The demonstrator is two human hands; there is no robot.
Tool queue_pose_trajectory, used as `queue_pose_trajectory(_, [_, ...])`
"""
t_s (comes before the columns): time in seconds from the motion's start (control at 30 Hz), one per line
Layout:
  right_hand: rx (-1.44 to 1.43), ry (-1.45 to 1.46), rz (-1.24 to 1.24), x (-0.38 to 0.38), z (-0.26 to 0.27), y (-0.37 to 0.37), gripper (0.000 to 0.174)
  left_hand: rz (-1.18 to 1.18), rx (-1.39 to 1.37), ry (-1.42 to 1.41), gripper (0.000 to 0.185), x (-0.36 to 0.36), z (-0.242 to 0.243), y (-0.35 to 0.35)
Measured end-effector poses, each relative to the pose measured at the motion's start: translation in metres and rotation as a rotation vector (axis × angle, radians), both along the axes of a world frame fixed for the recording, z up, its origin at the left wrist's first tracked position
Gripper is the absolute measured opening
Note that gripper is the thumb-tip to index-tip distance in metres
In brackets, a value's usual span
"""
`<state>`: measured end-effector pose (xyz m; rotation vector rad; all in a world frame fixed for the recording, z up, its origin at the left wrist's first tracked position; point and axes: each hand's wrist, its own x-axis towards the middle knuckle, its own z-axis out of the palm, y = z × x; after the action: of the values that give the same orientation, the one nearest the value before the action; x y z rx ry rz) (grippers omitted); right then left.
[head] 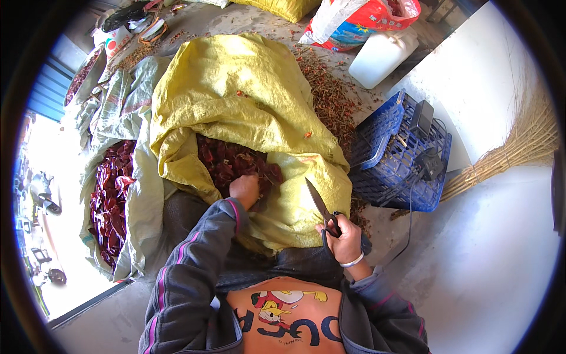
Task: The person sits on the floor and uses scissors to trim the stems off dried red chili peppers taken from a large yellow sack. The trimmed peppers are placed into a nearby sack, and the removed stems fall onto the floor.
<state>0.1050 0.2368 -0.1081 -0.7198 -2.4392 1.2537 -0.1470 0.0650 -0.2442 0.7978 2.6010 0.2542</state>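
A yellow woven sack (234,84) lies across my lap, its mouth turned back around dried red chilies (225,157). My left hand (246,190) reaches into the chilies, with its fingers hidden among them, so whether it grips any cannot be told. In my right hand (344,239) is a pair of black-handled scissors (319,198), blades pointing up and left over the sack's turned-back edge. The blades look together. To the left stands a pale woven sack (148,194) holding more dark red chilies (114,199).
Chili stems and scraps (329,84) litter the floor beyond the yellow sack. On the right are a blue plastic crate (376,132) with a cable and black adapters, a twig broom (499,161) and a white jerrycan (382,55). A red printed bag (353,22) stands behind.
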Motion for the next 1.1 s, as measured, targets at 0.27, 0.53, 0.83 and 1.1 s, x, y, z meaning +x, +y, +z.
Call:
queue_pose_trajectory(0.27, [-0.028, 0.012, 0.004, 0.001, -0.005, 0.0, 0.035, 0.717, 0.967, -0.913, 0.015, -0.033, 0.076, -0.041])
queue_pose_trajectory(0.53, [0.053, 0.084, 0.024, 0.001, -0.017, -0.004, 0.029, 0.752, 1.231, -0.997, 0.008, -0.014, 0.118, -0.051])
queue_pose_trajectory(0.83, [0.057, 0.067, 0.051, -0.004, -0.001, -0.011, 0.032, 0.767, 1.626, -1.437, 0.013, 0.024, 0.143, -0.067])
queue_pose_trajectory(1.1, [-0.238, 0.242, 0.144, -0.041, 0.063, -0.057, 0.037, 0.623, 1.563, -1.593, 0.018, 0.1, 0.182, -0.037])
